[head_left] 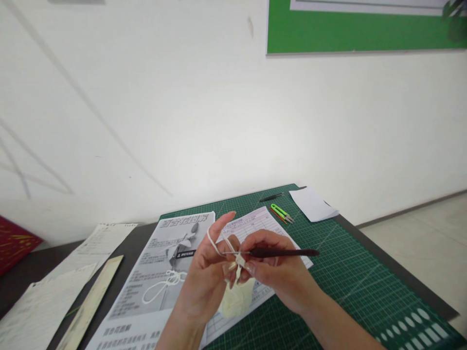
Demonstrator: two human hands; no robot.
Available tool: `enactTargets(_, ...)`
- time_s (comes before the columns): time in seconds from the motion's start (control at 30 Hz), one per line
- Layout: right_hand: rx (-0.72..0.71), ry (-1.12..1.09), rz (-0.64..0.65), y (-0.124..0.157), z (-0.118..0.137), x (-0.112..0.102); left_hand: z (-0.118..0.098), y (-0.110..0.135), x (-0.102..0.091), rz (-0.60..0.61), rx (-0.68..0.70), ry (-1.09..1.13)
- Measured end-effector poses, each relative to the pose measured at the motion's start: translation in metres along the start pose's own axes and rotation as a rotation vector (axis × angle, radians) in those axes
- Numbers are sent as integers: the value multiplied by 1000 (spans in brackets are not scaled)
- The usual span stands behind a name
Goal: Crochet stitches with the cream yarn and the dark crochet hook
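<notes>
My left hand [213,262] pinches a small cream crochet piece [240,261], its index finger raised with white yarn looped over it. In my right hand [275,265] is a crochet hook [284,252] with a dark brown handle, lying nearly level and pointing left. The hook's thin metal shaft meets the yarn at the top of the piece, and my right fingertips touch the piece as well. Below both hands a pale yellow ball of yarn [235,299] rests on a printed sheet, partly covered by my fingers.
A green cutting mat [350,272] covers much of the table. On it lie green thread snips [280,213], dark tweezers [272,197], a white paper [314,204] and a printed pattern sheet [146,272] with a white cord [164,284]. Leftward are a ruler [93,301] and written pages [47,306]. A wall stands behind.
</notes>
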State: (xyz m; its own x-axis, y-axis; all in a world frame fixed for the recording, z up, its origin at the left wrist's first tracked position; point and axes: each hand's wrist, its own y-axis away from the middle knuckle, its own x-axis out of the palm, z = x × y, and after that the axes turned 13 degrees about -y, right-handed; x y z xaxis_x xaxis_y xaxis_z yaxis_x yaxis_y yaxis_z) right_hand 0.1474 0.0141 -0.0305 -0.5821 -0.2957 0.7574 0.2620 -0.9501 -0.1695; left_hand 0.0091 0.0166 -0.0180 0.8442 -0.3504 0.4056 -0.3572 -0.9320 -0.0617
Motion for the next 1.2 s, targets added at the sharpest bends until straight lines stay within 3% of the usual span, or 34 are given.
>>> enactTargets(0.47, 82, -20, -33, 0, 3, 0, -2, 1, 2, 4, -21, 144)
enactTargets(0.7, 19, 74, -14, 1, 6, 2, 3, -2, 1, 30, 25, 236)
enactTargets(0.87, 0, 62, -46, -2, 8, 11, 4, -1, 0, 4, 5, 174)
enactTargets(1.2, 130, -66, -109, -1, 7, 15, 5, -3, -1, 33, 10, 232)
